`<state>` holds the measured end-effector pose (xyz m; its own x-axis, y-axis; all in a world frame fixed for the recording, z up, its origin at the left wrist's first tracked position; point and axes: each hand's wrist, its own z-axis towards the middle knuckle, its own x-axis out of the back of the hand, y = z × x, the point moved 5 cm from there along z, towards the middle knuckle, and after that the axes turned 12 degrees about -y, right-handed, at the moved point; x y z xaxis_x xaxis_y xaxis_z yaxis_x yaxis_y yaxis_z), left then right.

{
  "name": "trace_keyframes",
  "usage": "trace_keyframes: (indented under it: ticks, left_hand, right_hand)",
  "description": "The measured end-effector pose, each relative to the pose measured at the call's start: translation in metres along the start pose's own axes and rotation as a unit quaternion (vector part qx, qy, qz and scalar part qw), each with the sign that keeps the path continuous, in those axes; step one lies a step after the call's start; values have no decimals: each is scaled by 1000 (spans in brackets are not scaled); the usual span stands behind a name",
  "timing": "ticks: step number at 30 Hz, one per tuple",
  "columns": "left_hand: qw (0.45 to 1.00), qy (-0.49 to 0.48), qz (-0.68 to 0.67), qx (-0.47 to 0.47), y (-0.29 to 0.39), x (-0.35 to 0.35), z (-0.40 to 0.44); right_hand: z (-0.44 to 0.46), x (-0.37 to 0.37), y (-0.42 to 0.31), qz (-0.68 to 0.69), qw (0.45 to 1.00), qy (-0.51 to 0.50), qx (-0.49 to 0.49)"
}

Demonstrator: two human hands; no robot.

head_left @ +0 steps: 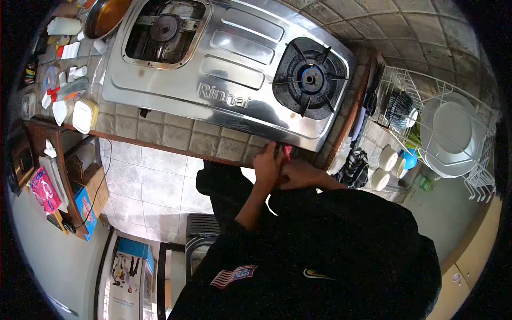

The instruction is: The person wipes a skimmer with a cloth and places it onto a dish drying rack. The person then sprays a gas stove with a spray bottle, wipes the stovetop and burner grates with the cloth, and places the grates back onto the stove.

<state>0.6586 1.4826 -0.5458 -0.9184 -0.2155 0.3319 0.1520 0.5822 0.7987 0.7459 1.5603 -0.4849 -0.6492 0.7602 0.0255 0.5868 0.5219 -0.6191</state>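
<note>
A silver two-burner gas stove stands on the tiled counter. My left hand is at its front edge near the right end, fingers bent around something dark that I cannot make out. Close beside it, my right hand is closed, its fingertips mostly hidden. A small pinkish-red thing pokes up between the two hands, touching the stove's front; its kind is unclear. The right burner has its black grate on. At the left, the burner sits in an uncovered opening without a grate.
Left of the stove are a pan of brown liquid, a yellowish tub and several bottles and small containers. A white wire dish rack with plates stands at right, near cups. A wooden shelf is at lower left.
</note>
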Motion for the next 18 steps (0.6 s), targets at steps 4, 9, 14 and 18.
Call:
trace_keyframes:
  ticks: [4, 9, 14, 18]
  left_hand:
    - [996, -27, 78, -34, 3, 7, 0]
    - [970, 13, 104, -218, -15, 14, -2]
    - [978, 7, 28, -207, -23, 26, -9]
    - [951, 21, 180, -249, -25, 32, -8]
  right_hand:
    - [-16, 14, -7, 38, 999, -4, -26]
    - [-53, 72, -50, 1, 965, 238, 110]
    - [-40, 134, -99, -45, 916, 373, 144]
    - [17, 179, -116, -230, 822, 474, 218]
